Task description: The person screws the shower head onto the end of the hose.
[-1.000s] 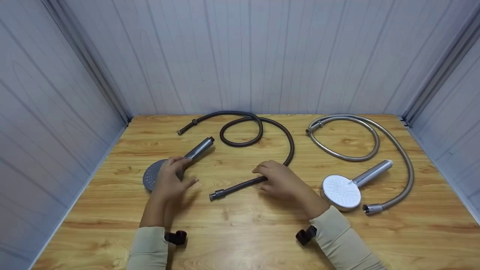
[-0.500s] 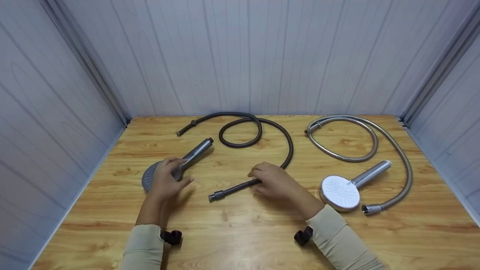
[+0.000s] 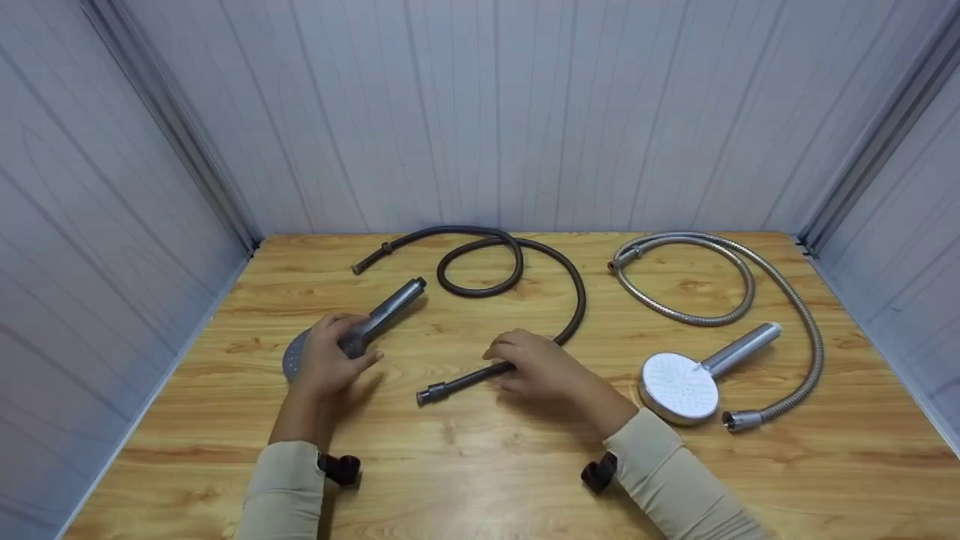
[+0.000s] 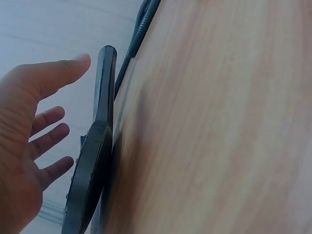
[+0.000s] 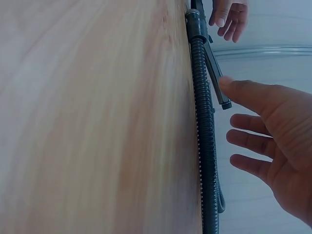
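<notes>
My left hand (image 3: 328, 356) hovers over a dark grey shower head (image 3: 390, 305), whose handle points to the back right. In the left wrist view the fingers (image 4: 48, 141) are spread and a gap separates them from the shower head (image 4: 90, 175). Over a dark ribbed shower hose (image 3: 469, 377) hangs my right hand (image 3: 536, 365), hiding a stretch of it. The right wrist view has the thumb and fingers (image 5: 251, 141) loosely extended, apart from the hose (image 5: 204, 131). Neither hand holds anything. The hose's near end fitting (image 3: 433, 394) lies between the hands.
To the right lie a chrome shower head with a white face (image 3: 679, 385) and a silver shower hose (image 3: 814, 330), looped at the back. The wooden table (image 3: 465, 480) is enclosed by pale panel walls (image 3: 465, 112) at the back and both sides.
My right hand has drifted slightly left and nearer along the dark hose. My left hand has shifted a little left over the dark shower head. The objects keep their places.
</notes>
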Demonstrator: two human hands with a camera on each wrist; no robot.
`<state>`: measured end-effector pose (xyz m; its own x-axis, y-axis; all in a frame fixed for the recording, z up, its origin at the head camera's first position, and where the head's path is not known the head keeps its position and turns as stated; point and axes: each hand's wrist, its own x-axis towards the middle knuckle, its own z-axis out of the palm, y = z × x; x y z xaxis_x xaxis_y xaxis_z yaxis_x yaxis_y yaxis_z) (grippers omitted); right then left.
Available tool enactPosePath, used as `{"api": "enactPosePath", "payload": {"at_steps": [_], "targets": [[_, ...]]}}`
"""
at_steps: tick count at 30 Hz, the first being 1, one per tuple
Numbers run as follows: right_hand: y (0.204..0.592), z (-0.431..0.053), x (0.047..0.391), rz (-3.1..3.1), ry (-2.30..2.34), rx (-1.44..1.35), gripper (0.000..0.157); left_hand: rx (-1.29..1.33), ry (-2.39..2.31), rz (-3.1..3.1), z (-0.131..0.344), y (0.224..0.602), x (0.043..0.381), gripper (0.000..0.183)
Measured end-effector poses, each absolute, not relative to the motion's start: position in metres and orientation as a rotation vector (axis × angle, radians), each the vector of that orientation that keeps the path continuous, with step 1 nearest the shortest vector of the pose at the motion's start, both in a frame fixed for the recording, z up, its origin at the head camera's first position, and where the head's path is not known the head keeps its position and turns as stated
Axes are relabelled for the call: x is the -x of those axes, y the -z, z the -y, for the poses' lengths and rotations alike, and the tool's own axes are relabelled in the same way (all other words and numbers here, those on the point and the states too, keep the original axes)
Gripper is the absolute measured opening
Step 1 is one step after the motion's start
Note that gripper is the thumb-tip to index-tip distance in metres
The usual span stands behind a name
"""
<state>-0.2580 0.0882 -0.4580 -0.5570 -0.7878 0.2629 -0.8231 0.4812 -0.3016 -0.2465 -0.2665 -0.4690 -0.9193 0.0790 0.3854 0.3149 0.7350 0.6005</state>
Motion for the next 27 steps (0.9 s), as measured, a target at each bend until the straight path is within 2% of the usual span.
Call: {"api": "enactPosePath", "payload": {"at_steps": [15,22,27], "targets": [[0.474,-0.084,0.263,2.696,-1.028,-1.425,0.042,0.273,1.114,2.611,0.270,0.472,0.254,0.055],[0.475,-0.080,0.263,2.739,-1.199,-1.343,0.040,0.227,1.219,2.617,0.271,0.471,0.261,0.055],[0.475,-0.073,0.264,2.667,-1.253,-1.398,0.038,0.185,1.265,2.640,0.271,0.470,0.266,0.054]]}}
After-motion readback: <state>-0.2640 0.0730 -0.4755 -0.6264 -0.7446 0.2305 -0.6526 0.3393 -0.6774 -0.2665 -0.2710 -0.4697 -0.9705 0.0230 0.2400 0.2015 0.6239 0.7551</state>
